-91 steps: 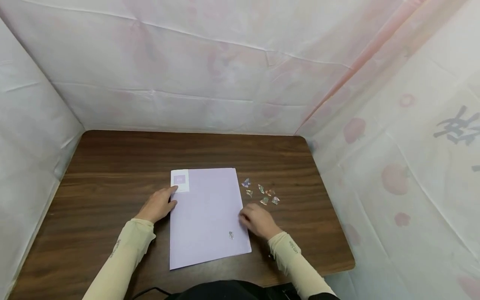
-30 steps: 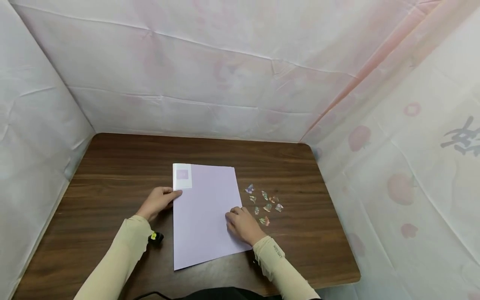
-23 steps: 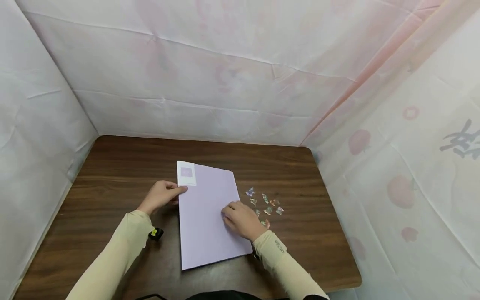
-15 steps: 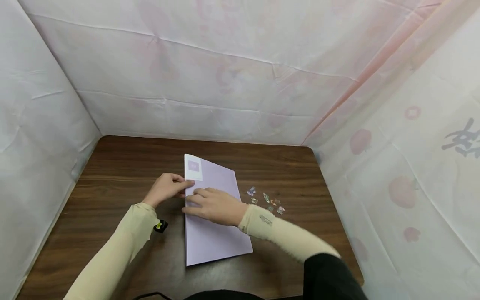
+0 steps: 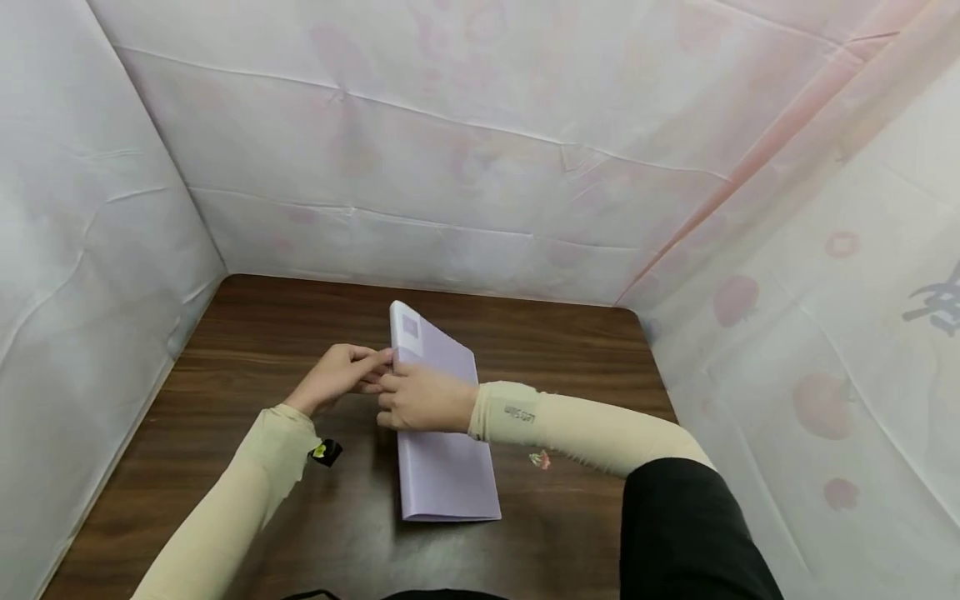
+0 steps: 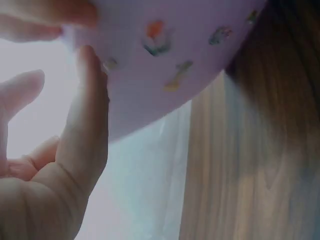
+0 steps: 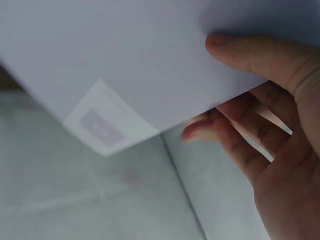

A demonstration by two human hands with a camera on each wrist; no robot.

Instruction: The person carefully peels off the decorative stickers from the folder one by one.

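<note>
Two hands meet at the left edge of a pale purple folder [image 5: 442,433], which lies on the dark wooden table [image 5: 247,333] with its long axis running from the near edge toward the far wall. Its near short end rests flat on the wood while its left long edge is lifted, so the cover tilts up toward the left. At the near end, thin layers show as stacked edges, and what lies between them cannot be seen.

Beside the left sleeve [image 5: 255,475], a small black and yellow thing [image 5: 327,452] sits on the table. Right of the folder, a small shiny sticker [image 5: 539,458] lies on the wood just in front of the right forearm.

Farther in, the right hand [image 5: 420,398] reaches across the folder and pinches its left edge, thumb on the cover and curled fingers beneath, as the right wrist view shows. The left hand [image 5: 337,379] pinches the same edge from the other side, its fingertips touching those of the right hand. In the left wrist view its thumb [image 6: 90,115] presses against a pale purple sheet dotted with small colourful stickers [image 6: 156,39].

At the folder's far left corner sits a white label [image 5: 409,327] with a small purple square printed on it. Beyond the table, pale sheeting [image 5: 450,125] with faint pink shapes closes off the back and both sides.
</note>
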